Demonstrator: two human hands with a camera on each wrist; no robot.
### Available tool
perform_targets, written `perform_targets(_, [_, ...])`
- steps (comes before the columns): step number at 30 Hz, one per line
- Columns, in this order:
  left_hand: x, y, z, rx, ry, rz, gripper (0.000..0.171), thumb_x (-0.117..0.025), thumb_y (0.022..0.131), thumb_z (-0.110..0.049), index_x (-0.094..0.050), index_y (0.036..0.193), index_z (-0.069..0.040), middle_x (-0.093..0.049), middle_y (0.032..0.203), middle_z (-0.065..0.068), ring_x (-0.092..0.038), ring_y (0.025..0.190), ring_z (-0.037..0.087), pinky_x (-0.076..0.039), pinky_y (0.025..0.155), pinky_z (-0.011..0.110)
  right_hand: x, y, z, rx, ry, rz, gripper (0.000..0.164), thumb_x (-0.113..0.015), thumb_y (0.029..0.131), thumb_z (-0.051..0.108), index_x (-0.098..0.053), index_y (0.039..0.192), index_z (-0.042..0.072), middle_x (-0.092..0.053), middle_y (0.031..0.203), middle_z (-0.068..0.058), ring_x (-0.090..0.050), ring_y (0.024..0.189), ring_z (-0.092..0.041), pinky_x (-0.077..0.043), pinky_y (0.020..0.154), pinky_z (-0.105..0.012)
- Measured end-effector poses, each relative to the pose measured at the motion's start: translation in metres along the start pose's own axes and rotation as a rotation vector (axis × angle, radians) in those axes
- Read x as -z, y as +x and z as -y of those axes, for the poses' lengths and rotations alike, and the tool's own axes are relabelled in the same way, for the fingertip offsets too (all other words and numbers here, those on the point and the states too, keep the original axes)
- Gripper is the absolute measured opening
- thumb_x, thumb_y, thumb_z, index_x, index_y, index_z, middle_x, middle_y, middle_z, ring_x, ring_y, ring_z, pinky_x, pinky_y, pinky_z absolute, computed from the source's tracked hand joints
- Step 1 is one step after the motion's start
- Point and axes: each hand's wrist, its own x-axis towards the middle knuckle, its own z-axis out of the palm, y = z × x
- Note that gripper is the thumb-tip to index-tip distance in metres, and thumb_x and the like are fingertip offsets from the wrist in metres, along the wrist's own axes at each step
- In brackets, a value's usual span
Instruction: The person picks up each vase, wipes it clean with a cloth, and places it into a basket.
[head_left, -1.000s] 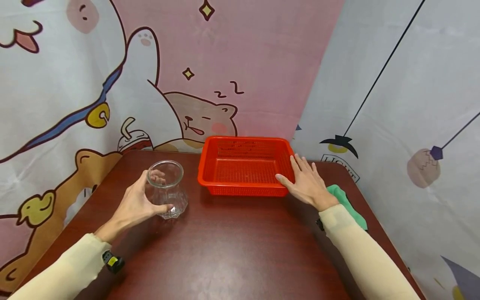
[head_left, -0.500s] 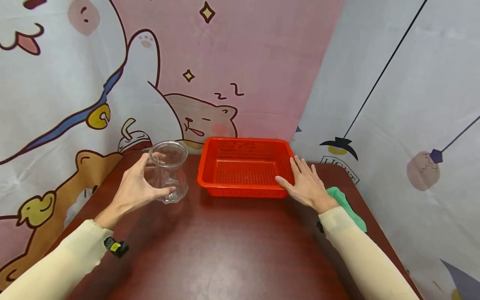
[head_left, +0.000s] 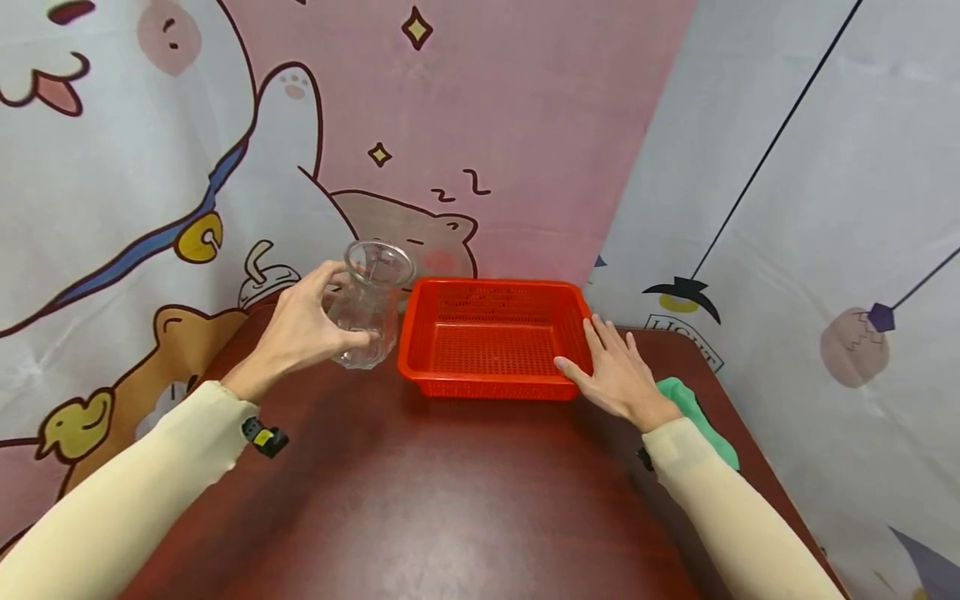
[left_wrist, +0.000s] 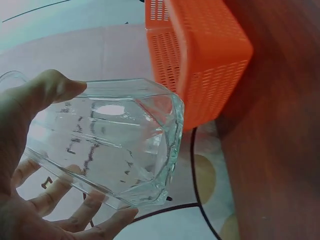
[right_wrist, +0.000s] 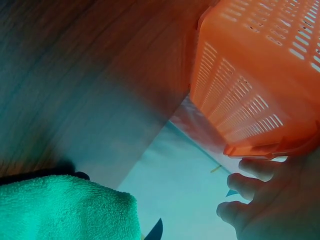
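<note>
My left hand [head_left: 303, 321] grips a clear glass vase [head_left: 365, 321] round its side, thumb in front and fingers behind. The vase has a flared round rim and a thick faceted base; it is raised above the table, tilted slightly, just left of the red plastic basket [head_left: 495, 388]. In the left wrist view the base of the glass vase [left_wrist: 125, 145] points toward the basket wall [left_wrist: 215, 55]. My right hand [head_left: 618, 375] rests at the basket's right rim, its fingers straight along the outside and its thumb over the front corner. The basket's perforated floor shows bare.
A green cloth [head_left: 693, 421] lies near the table's right edge, partly behind my right forearm. The dark red-brown table [head_left: 450, 492] stretches in front of the basket. Printed cloth walls [head_left: 525, 150] stand behind and at both sides.
My left hand has lifted the glass vase off the table area and carried it rightward, to the basket's left edge. The right hand has stayed at the basket's right rim.
</note>
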Motion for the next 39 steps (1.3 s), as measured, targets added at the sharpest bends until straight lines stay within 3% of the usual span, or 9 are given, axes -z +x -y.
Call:
perform_targets(9, [-0.015, 0.039, -0.016, 0.019, 0.032, 0.094, 0.085, -0.089, 0.06, -0.042, -0.048, 0.133, -0.029, -0.057, 0.115, -0.003, -0.059, 0.101, 0.023, -0.051, 0.077, 0.05, -0.002, 0.0, -0.002, 0.007, 0.007, -0.012, 0.097, -0.033, 0.087, 0.077, -0.012, 0.157, 0.013, -0.002, 0.161, -0.004, -0.005, 0.146, -0.033, 0.004, 0.112, -0.057])
perform_targets(18, [-0.023, 0.063, -0.027, 0.005, 0.092, 0.153, 0.086, -0.088, 0.06, -0.042, -0.048, 0.134, -0.028, -0.058, 0.112, -0.002, -0.057, 0.098, 0.021, -0.048, 0.075, 0.048, 0.0, 0.0, 0.0, 0.006, 0.011, -0.018, 0.097, -0.034, 0.086, 0.078, -0.013, 0.156, 0.013, -0.004, 0.161, -0.005, -0.006, 0.146, -0.033, 0.004, 0.112, -0.057])
perform_targets(29, [-0.035, 0.077, -0.034, 0.023, 0.135, 0.239, 0.086, -0.087, 0.059, -0.041, -0.049, 0.134, -0.029, -0.059, 0.111, 0.002, -0.054, 0.096, 0.022, -0.047, 0.078, 0.051, -0.003, -0.001, -0.003, 0.007, -0.007, -0.015, 0.096, -0.032, 0.087, 0.077, -0.012, 0.157, 0.014, -0.001, 0.161, -0.002, -0.005, 0.146, -0.033, -0.001, 0.11, -0.061])
perform_targets(39, [-0.045, 0.088, -0.04, 0.013, 0.161, 0.265, 0.085, -0.088, 0.059, -0.042, -0.05, 0.133, -0.028, -0.059, 0.112, 0.004, -0.054, 0.099, 0.025, -0.047, 0.08, 0.052, -0.003, 0.0, -0.003, 0.011, -0.013, -0.019, 0.096, -0.032, 0.088, 0.077, -0.012, 0.157, 0.013, -0.005, 0.161, -0.006, -0.008, 0.145, -0.036, 0.001, 0.11, -0.062])
